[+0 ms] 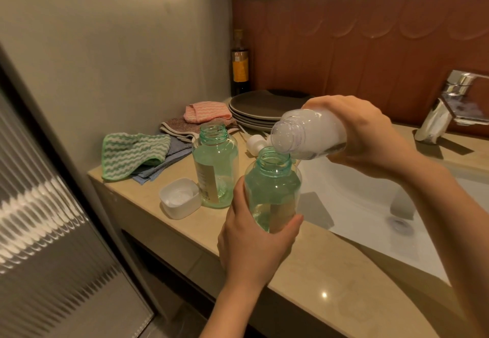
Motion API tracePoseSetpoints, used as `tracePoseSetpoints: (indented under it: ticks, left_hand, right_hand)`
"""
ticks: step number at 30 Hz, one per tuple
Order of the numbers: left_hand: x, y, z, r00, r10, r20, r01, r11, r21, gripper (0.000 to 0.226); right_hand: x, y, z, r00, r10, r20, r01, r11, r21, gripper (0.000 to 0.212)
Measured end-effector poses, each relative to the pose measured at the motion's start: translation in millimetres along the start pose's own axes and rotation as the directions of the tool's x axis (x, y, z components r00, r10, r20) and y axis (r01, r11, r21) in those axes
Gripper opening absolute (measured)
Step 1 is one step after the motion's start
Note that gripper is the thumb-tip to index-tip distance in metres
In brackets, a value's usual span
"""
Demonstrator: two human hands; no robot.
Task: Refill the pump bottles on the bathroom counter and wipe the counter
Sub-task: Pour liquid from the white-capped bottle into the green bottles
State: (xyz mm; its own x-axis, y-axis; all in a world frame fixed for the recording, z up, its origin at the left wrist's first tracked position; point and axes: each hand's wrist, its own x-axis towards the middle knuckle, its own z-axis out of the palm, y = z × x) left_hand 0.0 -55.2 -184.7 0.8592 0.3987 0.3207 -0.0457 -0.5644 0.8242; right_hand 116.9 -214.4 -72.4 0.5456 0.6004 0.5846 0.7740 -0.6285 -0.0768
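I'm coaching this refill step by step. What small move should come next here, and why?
Probably tip the refill bottle in the right hand a little further. Its open mouth sits just above the neck of the green bottle that the left hand holds, yet no stream shows and that bottle looks nearly empty.

left grip [254, 239] wrapped round an open green bottle [272, 189], held upright beside the sink [357, 192]; right grip [370, 136] holds a clear refill bottle [309, 136] tipped nearly flat, white liquid inside, open mouth just above the green bottle's neck. second open green bottle [215, 168] stands on the counter [317, 266] just behind, white cap [180, 197] upturned beside it. further back: green striped cloth [132, 155], pink cloth [206, 111], stack of dark plates [262, 107], dark bottle [240, 65] in the corner; faucet [449, 104] far right.
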Motion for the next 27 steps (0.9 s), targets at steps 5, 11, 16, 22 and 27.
tracePoseSetpoints:
  ticks: [5,11,16,22,27]
  left_hand:
    - [0.1,0.7,-0.9,1.0,-0.01,0.003,0.01,1.0,0.002,0.106]
    - [-0.9,1.7,-1.4,1.0,-0.013,0.01,0.013,1.0,0.009,0.11]
    - [-1.0,2.0,-1.1,1.0,-0.006,0.0,0.006,1.0,0.008,0.105]
    - [-0.8,1.1,-0.8,1.0,0.002,0.002,-0.002,1.0,0.003,0.105]
    - [-0.4,1.9,-0.4,1.0,0.0,-0.003,0.0,1.0,0.011,0.105]
  right_hand:
    - [0.3,0.7,-0.5,1.0,-0.004,0.0,0.004,1.0,-0.012,0.081]
    - [0.3,0.5,-1.3,1.0,-0.006,-0.001,0.006,1.0,-0.016,0.081]
    - [0.2,0.3,-1.7,1.0,-0.001,0.002,0.002,1.0,-0.019,0.081]
    - [0.7,-0.3,-3.3,1.0,-0.004,-0.002,0.004,1.0,-0.031,0.081]
    - [0.5,-1.0,-2.8,1.0,-0.005,-0.001,0.005,0.999,-0.036,0.08]
